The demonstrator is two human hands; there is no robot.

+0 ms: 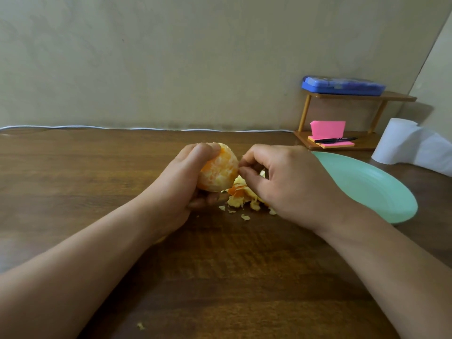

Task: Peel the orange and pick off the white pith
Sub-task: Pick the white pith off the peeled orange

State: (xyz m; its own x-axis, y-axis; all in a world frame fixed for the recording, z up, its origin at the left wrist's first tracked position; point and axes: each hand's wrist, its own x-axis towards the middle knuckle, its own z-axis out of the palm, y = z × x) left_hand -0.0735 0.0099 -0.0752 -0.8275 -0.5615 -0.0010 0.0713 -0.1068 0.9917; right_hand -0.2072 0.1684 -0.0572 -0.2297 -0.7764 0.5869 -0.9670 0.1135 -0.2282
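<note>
Mostly peeled, the orange (219, 171) sits just above the wooden table (97, 179) at mid-scene, gripped in the left hand (186, 182), whose fingers curl round its far and near sides. The right hand (286, 182) pinches thumb and forefinger together against the fruit's right side. What lies between the tips is too small to tell. A heap of peel scraps (241, 195) lies just beneath, and a green plate (367, 187) is to the right.
</note>
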